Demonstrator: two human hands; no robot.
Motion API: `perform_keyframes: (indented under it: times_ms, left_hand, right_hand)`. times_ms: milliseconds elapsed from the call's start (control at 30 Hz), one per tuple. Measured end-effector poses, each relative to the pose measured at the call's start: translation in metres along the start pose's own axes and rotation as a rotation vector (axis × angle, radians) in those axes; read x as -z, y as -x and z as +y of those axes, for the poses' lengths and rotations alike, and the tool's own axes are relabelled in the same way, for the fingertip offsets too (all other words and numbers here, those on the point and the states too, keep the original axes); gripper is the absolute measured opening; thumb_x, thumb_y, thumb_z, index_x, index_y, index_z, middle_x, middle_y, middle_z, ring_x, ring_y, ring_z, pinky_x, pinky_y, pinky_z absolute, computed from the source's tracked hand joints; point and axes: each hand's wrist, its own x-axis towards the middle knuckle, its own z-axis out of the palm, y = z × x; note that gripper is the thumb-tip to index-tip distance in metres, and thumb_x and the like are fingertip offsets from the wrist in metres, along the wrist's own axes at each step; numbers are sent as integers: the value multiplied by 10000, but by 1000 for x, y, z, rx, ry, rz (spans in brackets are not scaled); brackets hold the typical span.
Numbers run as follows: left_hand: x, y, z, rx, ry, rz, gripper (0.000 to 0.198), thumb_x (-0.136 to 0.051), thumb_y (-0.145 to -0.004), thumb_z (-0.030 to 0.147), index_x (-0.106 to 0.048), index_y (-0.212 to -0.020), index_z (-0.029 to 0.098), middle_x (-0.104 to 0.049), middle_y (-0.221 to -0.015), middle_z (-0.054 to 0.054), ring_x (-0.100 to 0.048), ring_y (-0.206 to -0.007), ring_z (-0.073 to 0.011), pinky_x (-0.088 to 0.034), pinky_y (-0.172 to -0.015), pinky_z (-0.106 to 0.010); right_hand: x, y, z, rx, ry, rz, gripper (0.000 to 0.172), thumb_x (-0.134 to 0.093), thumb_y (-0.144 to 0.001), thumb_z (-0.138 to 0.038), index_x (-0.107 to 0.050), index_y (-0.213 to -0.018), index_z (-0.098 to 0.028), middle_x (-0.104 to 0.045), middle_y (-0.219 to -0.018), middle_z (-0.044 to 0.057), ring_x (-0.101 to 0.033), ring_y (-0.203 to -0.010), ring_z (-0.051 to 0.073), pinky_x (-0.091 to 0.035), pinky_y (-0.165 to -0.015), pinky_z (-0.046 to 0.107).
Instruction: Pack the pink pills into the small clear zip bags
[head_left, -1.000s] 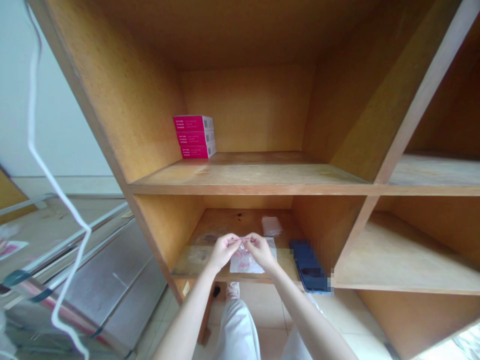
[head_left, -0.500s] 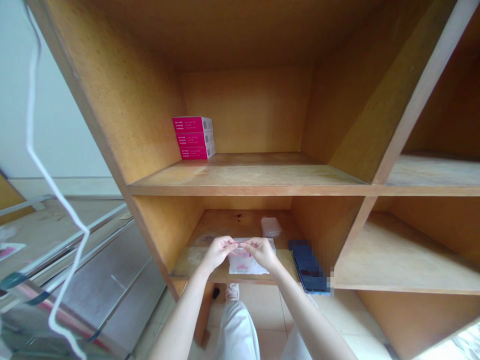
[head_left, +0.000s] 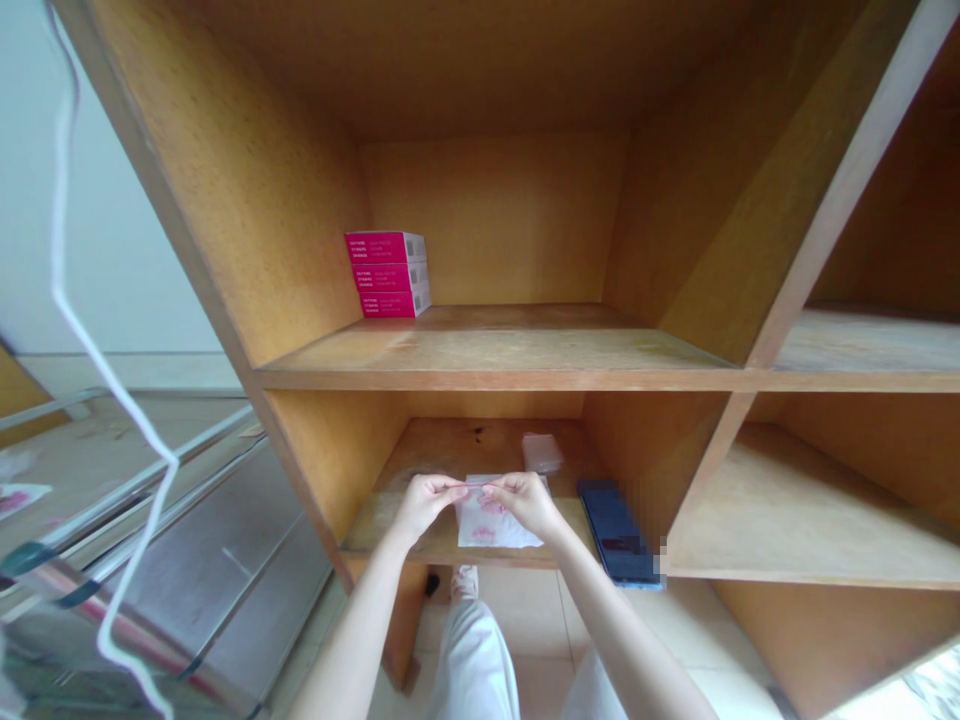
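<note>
My left hand (head_left: 429,503) and my right hand (head_left: 525,500) pinch the two ends of a thin reddish strand (head_left: 477,486), drawn straight between the fingertips. Beneath it, a white sheet or bag (head_left: 491,525) with pink marks lies on the lower shelf near the front edge. Behind my right hand is a small clear packet (head_left: 542,453). A dark blue flat object (head_left: 615,535), partly pixelated, lies right of my right hand and overhangs the shelf edge.
Three stacked pink boxes (head_left: 388,275) stand at the left of the upper shelf (head_left: 495,350). A wooden divider (head_left: 742,400) rises on the right. A white cable (head_left: 112,380) hangs at the far left, beside metal frames and panels.
My left hand has moved slightly left, away from my right hand. The gap between the fingertips is wider and the strand shows as a straight line.
</note>
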Motion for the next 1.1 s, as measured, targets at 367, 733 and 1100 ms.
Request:
perform_keyframes:
  times_ms: [367, 733, 1100]
  left_hand:
    - [-24, 15, -8, -13, 223, -55, 242, -585, -722, 344, -444, -830, 178, -644, -722, -24, -617, -705, -157, -475, -679, -285]
    - [-32, 9, -32, -118, 128, 270, 121, -486, -736, 276, -480, -692, 164, -612, -921, -51, -587, -617, -122, -471, -630, -270]
    - [-14, -29, -62, -1, 46, 365, 369, -530, -672, 138, -537, -1041, 143, -591, -1078, -97, -616, -724, -124, -467, -776, -301]
  right_hand:
    - [1, -3, 1, 31, -171, 206, 389, -541, -718, -508, -655, -787, -143, -683, -714, 92, -640, -667, 210, -496, -606, 305]
    - [7, -3, 50, 74, -121, 504, 435, -482, -771, -446, -553, -1068, -135, -639, -970, 120, -608, -817, 202, -470, -754, 343]
    - [11, -1, 104, 55, 34, 619, 322, -438, -775, -348, -579, -974, -137, -626, -969, 121, -587, -878, 209, -446, -791, 345]
